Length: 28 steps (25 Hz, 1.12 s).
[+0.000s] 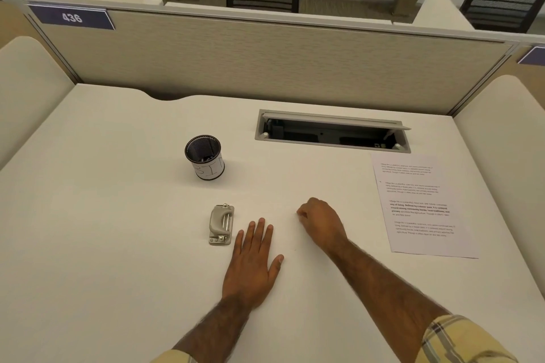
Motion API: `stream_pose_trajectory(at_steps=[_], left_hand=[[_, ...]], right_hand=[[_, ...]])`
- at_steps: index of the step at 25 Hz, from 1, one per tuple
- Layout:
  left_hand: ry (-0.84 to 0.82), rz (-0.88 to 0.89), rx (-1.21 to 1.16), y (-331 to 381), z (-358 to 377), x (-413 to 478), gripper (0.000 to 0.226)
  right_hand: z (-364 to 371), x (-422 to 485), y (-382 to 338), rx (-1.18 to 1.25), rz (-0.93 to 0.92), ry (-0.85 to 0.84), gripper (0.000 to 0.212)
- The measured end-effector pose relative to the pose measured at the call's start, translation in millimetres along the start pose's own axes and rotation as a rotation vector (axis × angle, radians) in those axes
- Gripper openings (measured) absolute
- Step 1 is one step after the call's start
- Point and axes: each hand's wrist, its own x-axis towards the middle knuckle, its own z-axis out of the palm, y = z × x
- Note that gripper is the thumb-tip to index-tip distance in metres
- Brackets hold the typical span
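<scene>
Near the desk's (112,215) front edge: left hand (253,262) flat, fingers spread, just beside the hole punch (221,224) — right hand (320,222) curled, can't tell if it's pinching anything. Mesh cup (205,156) behind, printed sheet (418,206) by the right edge.

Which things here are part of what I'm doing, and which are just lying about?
Likely in hand: hole punch, beside the flat left hand; curled right hand nearby.
Lying about: mesh cup marked BIN; printed sheet; open cable tray.
</scene>
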Motion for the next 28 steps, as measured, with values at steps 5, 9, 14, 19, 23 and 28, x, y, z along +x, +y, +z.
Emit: stream_pose_trajectory(at_steps=[5, 9, 14, 19, 23, 28], left_hand=[[-0.002, 0.0, 0.002, 0.9, -0.8, 0.0, 0.07], [0.002, 0.004, -0.009, 1.2, -1.3, 0.3, 0.069], [-0.005, 0.0, 0.004, 0.8, -0.8, 0.4, 0.069], [-0.005, 0.0, 0.003, 0.9, -1.0, 0.6, 0.069], [-0.003, 0.0, -0.003, 1.5, -2.1, 1.1, 0.069], [-0.002, 0.0, -0.01, 1.0, -3.0, 0.1, 0.069]], right_hand=[[2.1, 16.1, -4.4, -0.307, -0.206, -0.013, 0.025], [1.1, 19.4, -9.5, -0.488, -0.306, -0.049, 0.019], [-0.6, 17.6, -19.6, -0.647, -0.409, -0.049, 0.01], [2.7, 20.0, -19.7, -0.662, -0.43, -0.034, 0.007], [-1.1, 29.6, -22.0, -0.548, -0.37, -0.09, 0.015], [-22.6, 35.9, -9.5, 0.327, 0.145, -0.086, 0.012]])
